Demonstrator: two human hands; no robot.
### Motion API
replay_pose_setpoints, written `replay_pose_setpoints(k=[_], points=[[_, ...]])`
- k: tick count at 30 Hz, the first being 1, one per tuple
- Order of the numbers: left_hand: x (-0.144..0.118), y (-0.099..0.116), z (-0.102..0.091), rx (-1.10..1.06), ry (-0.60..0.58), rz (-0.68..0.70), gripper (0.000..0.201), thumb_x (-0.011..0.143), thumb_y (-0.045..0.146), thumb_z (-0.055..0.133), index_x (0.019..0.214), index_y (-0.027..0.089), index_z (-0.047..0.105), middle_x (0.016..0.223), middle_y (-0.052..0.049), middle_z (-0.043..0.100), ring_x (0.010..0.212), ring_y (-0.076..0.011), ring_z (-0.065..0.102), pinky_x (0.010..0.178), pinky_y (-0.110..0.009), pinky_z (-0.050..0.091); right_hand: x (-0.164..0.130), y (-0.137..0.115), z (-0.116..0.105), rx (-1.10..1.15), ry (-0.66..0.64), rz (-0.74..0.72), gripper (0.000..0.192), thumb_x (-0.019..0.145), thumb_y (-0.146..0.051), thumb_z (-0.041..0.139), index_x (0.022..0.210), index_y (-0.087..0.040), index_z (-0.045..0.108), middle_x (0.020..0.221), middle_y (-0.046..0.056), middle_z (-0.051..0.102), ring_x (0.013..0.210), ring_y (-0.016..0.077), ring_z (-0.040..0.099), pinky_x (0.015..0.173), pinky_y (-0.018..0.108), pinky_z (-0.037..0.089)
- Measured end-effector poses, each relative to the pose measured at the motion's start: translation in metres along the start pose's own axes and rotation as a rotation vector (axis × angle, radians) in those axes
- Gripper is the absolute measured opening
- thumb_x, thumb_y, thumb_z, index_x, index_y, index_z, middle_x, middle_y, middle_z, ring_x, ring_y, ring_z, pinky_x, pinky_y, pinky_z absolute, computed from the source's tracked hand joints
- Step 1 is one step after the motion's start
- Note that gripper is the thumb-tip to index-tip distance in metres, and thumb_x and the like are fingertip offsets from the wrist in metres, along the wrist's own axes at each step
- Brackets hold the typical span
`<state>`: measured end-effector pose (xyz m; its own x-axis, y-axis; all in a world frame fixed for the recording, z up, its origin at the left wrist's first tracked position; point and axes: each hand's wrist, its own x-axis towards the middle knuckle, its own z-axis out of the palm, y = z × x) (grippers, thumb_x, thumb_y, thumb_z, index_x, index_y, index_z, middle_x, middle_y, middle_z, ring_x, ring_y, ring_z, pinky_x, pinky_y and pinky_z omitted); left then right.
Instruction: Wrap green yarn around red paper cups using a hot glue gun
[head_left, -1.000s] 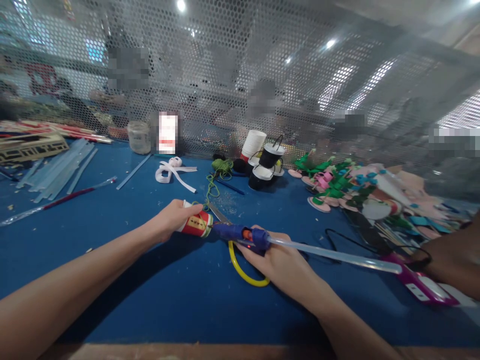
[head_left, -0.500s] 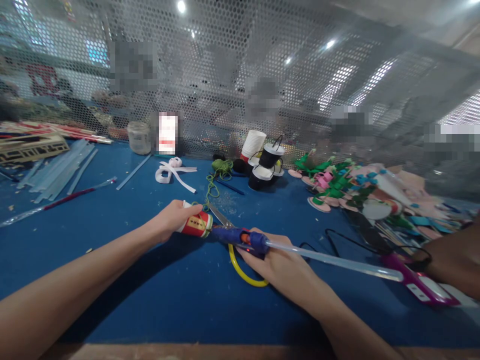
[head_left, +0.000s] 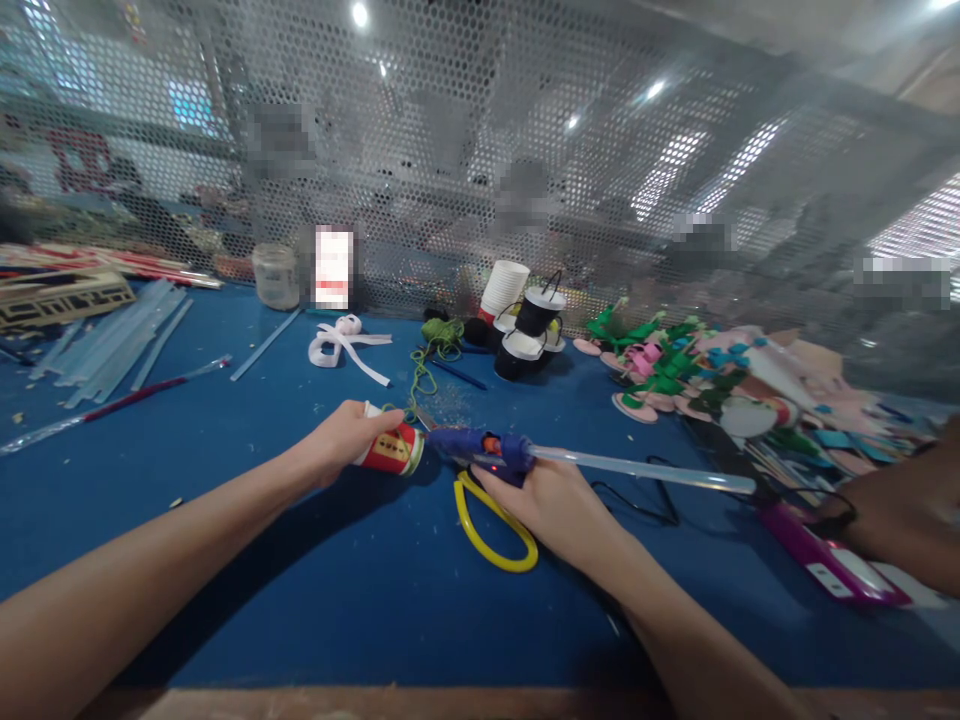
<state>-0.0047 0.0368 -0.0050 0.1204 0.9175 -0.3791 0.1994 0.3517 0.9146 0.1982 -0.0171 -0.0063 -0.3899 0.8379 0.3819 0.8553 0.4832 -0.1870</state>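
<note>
Tilted on its side, a red and white paper cup (head_left: 394,450) is gripped by my left hand (head_left: 346,440), its end pointing right. Green yarn (head_left: 424,375) runs from a small ball on the table to the cup and lies around it. My right hand (head_left: 551,500) is closed around a blue hot glue gun (head_left: 480,450), whose nozzle points left, close to the cup's end. A long clear glue stick (head_left: 645,468) sticks out of the gun's back. Under the gun lie scissors with yellow handles (head_left: 495,565), their blades mostly hidden.
White ribbon (head_left: 349,350), a jar (head_left: 277,277), clear glue sticks (head_left: 124,345) and stacked cups (head_left: 504,290) stand or lie towards the mesh. Paper flowers (head_left: 667,375) crowd the right, beside a purple power strip (head_left: 832,560) and another person's arm (head_left: 904,500).
The glue gun in my right hand has moved up and slightly left, uncovering more of the yellow scissor handles. My left hand and the cup have stayed almost still.
</note>
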Motion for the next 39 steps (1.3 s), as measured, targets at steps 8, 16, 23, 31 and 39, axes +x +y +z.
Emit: replay_pose_setpoints(k=[8,16,23,31,39], points=[[0.002,-0.002,0.0,-0.009,0.014,0.0,0.03,0.059,0.04,0.066,0.061,0.011,0.06,0.057,-0.004,0.064,0.055,-0.016,0.057,0.056,-0.026,0.04,0.007,-0.005,-0.008,-0.024,-0.068,0.075,0.017,0.078,-0.023,0.048,0.079,-0.017,0.064,0.07,0.005,0.066,0.059,0.0177,0.061,0.05,0.024,0.041],[0.001,-0.001,0.0,0.01,0.015,0.017,0.028,0.058,0.04,0.067,0.057,0.012,0.059,0.052,-0.004,0.062,0.052,-0.0156,0.055,0.053,-0.026,0.037,0.01,-0.005,-0.012,0.007,-0.07,0.042,0.02,0.078,-0.022,0.045,0.081,-0.018,0.064,0.064,0.004,0.065,0.053,0.0162,0.059,0.045,0.023,0.038],[0.0,0.0,0.001,-0.025,0.007,0.004,0.025,0.061,0.036,0.066,0.056,0.013,0.06,0.056,-0.004,0.064,0.055,-0.0158,0.057,0.056,-0.026,0.04,0.007,-0.008,-0.013,0.026,-0.059,0.061,0.015,0.078,-0.021,0.049,0.078,-0.017,0.064,0.063,0.004,0.065,0.055,0.0172,0.061,0.047,0.023,0.041],[-0.001,0.001,0.002,-0.016,0.011,0.007,0.026,0.06,0.036,0.067,0.057,0.011,0.06,0.053,-0.003,0.063,0.053,-0.0154,0.057,0.055,-0.025,0.039,0.007,-0.006,-0.011,-0.032,-0.051,-0.038,0.021,0.08,-0.021,0.044,0.082,-0.018,0.065,0.067,0.005,0.065,0.056,0.0172,0.061,0.047,0.024,0.04],[0.001,-0.003,0.0,-0.008,0.003,0.018,0.028,0.059,0.039,0.067,0.06,0.011,0.06,0.055,-0.004,0.063,0.054,-0.0158,0.057,0.056,-0.026,0.039,0.007,-0.006,-0.005,0.076,-0.027,0.116,0.017,0.078,-0.025,0.047,0.078,-0.018,0.063,0.067,0.004,0.066,0.057,0.018,0.061,0.048,0.024,0.041]])
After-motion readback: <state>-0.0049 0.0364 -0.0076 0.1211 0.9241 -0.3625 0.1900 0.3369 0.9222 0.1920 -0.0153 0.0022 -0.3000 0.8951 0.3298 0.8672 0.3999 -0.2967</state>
